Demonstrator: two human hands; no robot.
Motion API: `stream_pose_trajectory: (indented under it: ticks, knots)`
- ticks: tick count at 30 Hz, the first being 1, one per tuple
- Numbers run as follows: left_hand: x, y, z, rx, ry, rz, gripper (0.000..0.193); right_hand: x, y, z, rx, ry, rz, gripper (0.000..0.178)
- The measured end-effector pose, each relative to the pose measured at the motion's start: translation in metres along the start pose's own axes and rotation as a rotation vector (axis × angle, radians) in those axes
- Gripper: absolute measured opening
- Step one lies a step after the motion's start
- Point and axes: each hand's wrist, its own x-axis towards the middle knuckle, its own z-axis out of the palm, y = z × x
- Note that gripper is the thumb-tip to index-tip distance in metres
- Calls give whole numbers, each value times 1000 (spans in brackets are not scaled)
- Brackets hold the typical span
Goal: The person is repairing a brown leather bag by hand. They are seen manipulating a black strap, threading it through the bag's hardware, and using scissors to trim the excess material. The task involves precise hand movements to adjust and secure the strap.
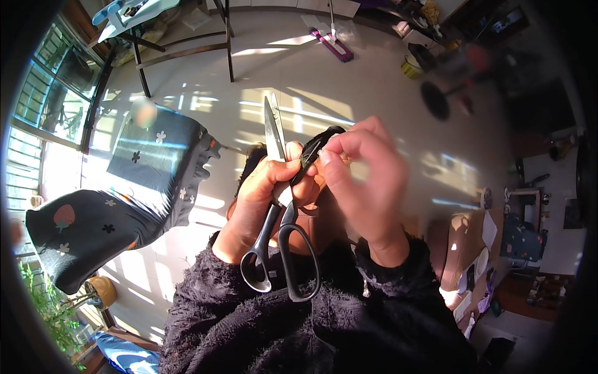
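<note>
Black-handled scissors [272, 134] stand in my left hand [254, 194], blades up and slightly parted, finger rings hanging down toward my lap. The same hand also grips a small, dark, crumpled piece that looks like cloth [314, 148] between thumb and fingers. My right hand [372, 187], a little blurred, is closed in a pinch at the upper right end of this dark piece. Whatever lies between its thumb and forefinger is too small to make out. Dark fuzzy sleeves cover both forearms.
On the left stands a seat under a grey flowered cover [149, 153], beside a window. A folding table [140, 19] is at the far left. A purple mop head [332, 45] lies on the sunlit tiled floor. Potted greenery [47, 305] is at lower left.
</note>
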Motion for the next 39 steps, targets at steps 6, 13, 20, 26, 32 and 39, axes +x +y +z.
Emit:
stream_pose_trajectory:
  ticks: [6, 13, 20, 26, 32, 39]
  knots:
    - [2, 0, -3, 55, -61, 44, 18, 0, 0, -1, 94, -21, 81, 4]
    - [1, 1, -3, 73, -47, 44, 18, 0, 3, -2, 92, -33, 77, 3]
    - [1, 0, -4, 103, -43, 53, 17, 0, 3, -3, 82, -33, 78, 4]
    - [2, 0, -4, 114, -21, 63, 16, 0, 4, -3, 84, -41, 90, 4]
    - [1, -1, -4, 101, -29, 73, 15, 1, 3, -3, 75, -39, 89, 4]
    - [1, -1, -1, 119, -34, 88, 14, 1, 5, -4, 79, -45, 91, 5]
